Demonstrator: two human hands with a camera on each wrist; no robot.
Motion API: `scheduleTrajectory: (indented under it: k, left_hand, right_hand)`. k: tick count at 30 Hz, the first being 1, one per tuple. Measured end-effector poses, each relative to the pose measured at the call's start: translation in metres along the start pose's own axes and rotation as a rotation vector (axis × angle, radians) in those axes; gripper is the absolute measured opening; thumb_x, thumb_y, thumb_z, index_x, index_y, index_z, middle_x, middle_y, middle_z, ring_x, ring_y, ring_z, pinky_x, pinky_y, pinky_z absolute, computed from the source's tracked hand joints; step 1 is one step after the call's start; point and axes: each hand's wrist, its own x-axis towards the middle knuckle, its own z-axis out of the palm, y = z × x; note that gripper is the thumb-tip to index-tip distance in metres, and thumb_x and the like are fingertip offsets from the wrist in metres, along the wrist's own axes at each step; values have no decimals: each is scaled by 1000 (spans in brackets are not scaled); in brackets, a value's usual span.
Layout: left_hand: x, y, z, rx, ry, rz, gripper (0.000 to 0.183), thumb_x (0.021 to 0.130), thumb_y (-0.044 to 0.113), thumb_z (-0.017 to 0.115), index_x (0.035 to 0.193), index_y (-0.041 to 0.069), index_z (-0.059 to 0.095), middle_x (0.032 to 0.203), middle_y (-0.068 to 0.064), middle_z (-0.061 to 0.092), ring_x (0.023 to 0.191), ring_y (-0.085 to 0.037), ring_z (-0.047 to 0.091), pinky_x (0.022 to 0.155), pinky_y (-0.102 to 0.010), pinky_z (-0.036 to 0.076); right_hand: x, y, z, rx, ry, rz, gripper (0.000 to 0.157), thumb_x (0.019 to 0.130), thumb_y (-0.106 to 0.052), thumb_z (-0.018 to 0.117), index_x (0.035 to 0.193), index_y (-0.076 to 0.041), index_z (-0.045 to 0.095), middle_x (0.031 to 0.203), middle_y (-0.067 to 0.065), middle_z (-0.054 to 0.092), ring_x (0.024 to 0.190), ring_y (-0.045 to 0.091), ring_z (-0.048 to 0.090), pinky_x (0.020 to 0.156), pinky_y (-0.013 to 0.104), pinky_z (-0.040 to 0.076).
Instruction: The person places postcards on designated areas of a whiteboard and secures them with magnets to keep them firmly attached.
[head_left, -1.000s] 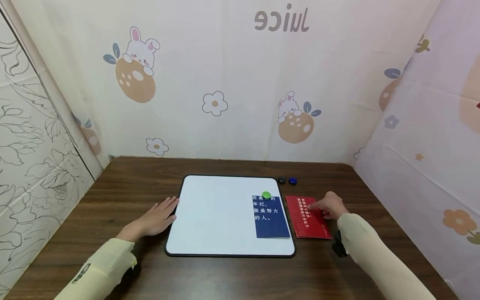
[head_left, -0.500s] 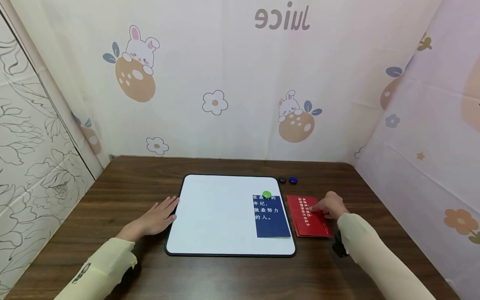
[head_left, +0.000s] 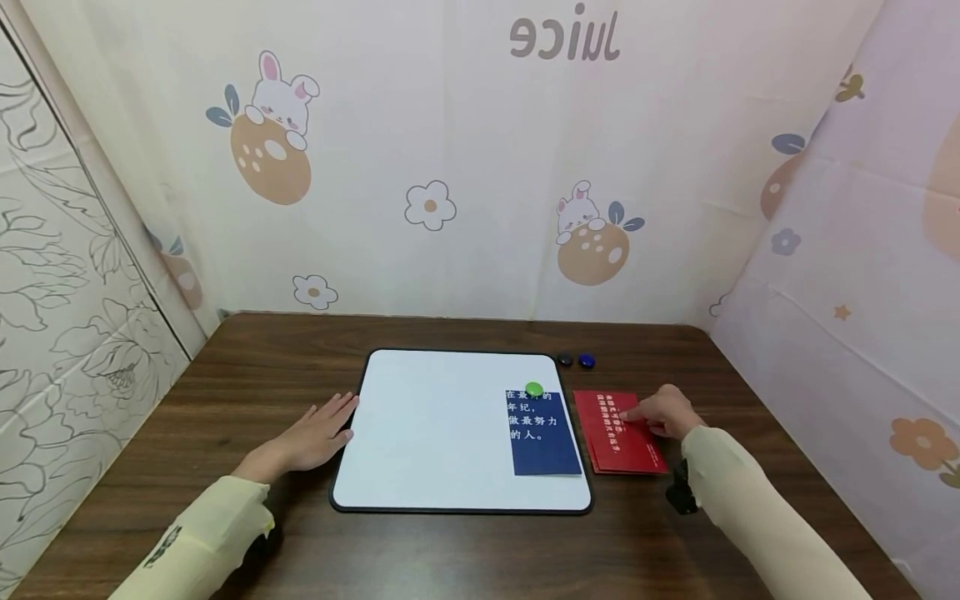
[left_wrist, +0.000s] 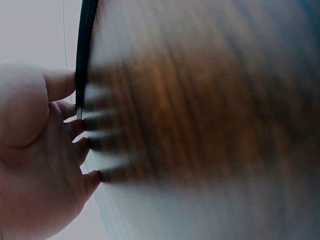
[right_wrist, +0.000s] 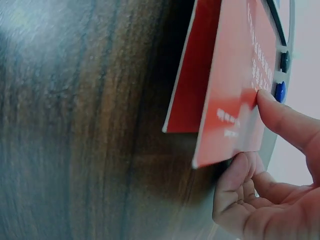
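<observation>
My left hand (head_left: 307,437) lies with its fingers straight, the tips touching the left rim of a black-framed whiteboard (head_left: 427,425). At the board's right side is a dark blue card (head_left: 547,457) with white writing, a green round magnet (head_left: 533,389) on its top edge. To the right of the board, two red cards overlap on the table. My right hand (head_left: 666,412) pinches the upper red card (head_left: 611,446) at its right edge, index finger on its face and thumb at the edge. In the right wrist view a gap separates it from the lower red card (right_wrist: 187,95).
A black magnet (head_left: 565,360) and a blue magnet (head_left: 587,361) lie on the wooden table (head_left: 465,554) just past the board's far right corner. A patterned curtain (head_left: 480,167) hangs behind the table, and more patterned cloth stands at both sides.
My right hand has shifted slightly to the right, and the upper red card has slid a little that way with it. My left hand and the whiteboard stay in place.
</observation>
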Motion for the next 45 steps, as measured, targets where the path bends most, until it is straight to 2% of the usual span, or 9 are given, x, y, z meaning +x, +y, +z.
scheduleTrajectory:
  k: [6, 13, 21, 30, 38, 45]
  left_hand:
    - [0, 0, 0, -1, -1, 1, 56, 101, 18, 44, 147, -7, 25, 151, -30, 19, 140, -46, 12, 107, -65, 7]
    - [0, 0, 0, 1, -1, 1, 56, 101, 18, 44, 147, -7, 24, 151, -30, 19, 139, -46, 12, 107, -65, 7]
    - [1, 1, -1, 5, -11, -15, 57, 101, 20, 44, 148, -5, 23, 152, -28, 19, 140, -45, 11, 108, -64, 6]
    - [0, 3, -2, 7, -9, -17, 57, 101, 20, 44, 148, -5, 23, 152, -28, 19, 140, -45, 12, 108, -63, 7]
    - [0, 2, -2, -13, 0, 6, 58, 101, 20, 45, 147, -7, 24, 151, -31, 19, 139, -47, 13, 107, -65, 7]
    - [1, 1, -1, -13, -2, -4, 57, 101, 18, 44, 148, -6, 23, 152, -29, 18, 140, -46, 11, 108, -64, 6]
  right_hand:
    - [3, 6, -7, 124, -85, -17, 36, 85, -15, 73, 104, 13, 61, 79, 10, 61, 68, 20, 52, 63, 27, 52]
    - [2, 7, -16, 277, -150, -2, 42, 89, -11, 67, 118, 17, 54, 78, 6, 64, 71, 20, 56, 68, 29, 53]
    - [7, 12, -23, 364, -214, 24, 60, 89, -13, 68, 133, 17, 40, 100, 19, 61, 86, 27, 60, 78, 38, 55]
    - [5, 13, -28, 548, -289, 62, 61, 87, -12, 70, 136, 11, 41, 79, 5, 65, 77, 21, 62, 75, 35, 55]
    - [1, 10, -31, 629, -322, 93, 67, 91, -15, 65, 143, 9, 30, 77, 3, 65, 75, 21, 66, 80, 37, 54]
    - [-3, 6, -26, 621, -317, 66, 71, 90, -17, 68, 144, 7, 30, 83, 4, 63, 78, 21, 64, 81, 37, 54]
